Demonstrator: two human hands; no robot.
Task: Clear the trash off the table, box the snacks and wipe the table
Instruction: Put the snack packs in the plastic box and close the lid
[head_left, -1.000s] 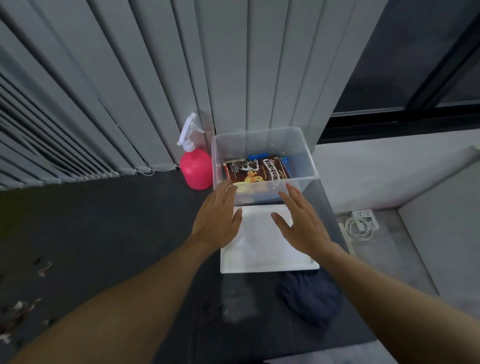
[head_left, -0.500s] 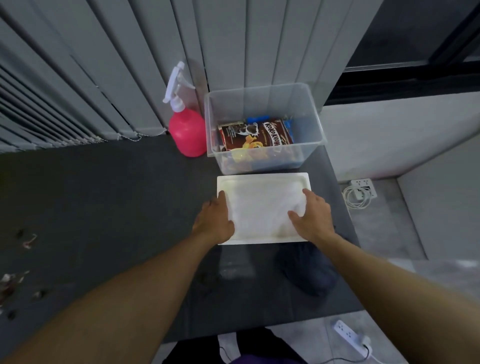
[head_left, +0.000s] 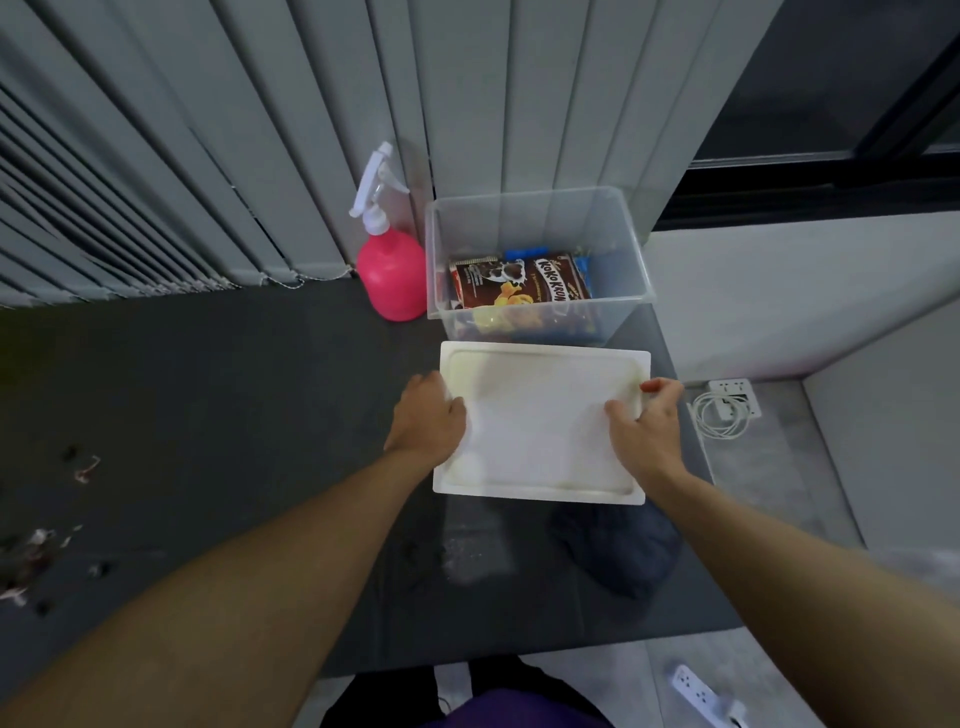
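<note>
At frame centre | left hand (head_left: 428, 415) and right hand (head_left: 647, 423) are gripping white lid (head_left: 540, 421) by its side edges | risk: lid seating crooked on clear box (head_left: 519, 218) if snack packets (head_left: 519, 283) are protruding.

A dark, matte table (head_left: 208, 415) fills the middle and left of the frame, ending at a pale floor on the right and bottom. At its far edge, centre frame, a pink spray bottle (head_left: 392, 275) stands upright, just beside a clear plastic box (head_left: 540, 310) to its right. In front of the box is a white lid (head_left: 540, 426); whether it rests flat I can't tell. A crumpled dark blue cloth (head_left: 618, 551) lies below the lid, a pale smear (head_left: 475, 556) beside it. Small scraps (head_left: 31, 545) are scattered at lower left.
</note>
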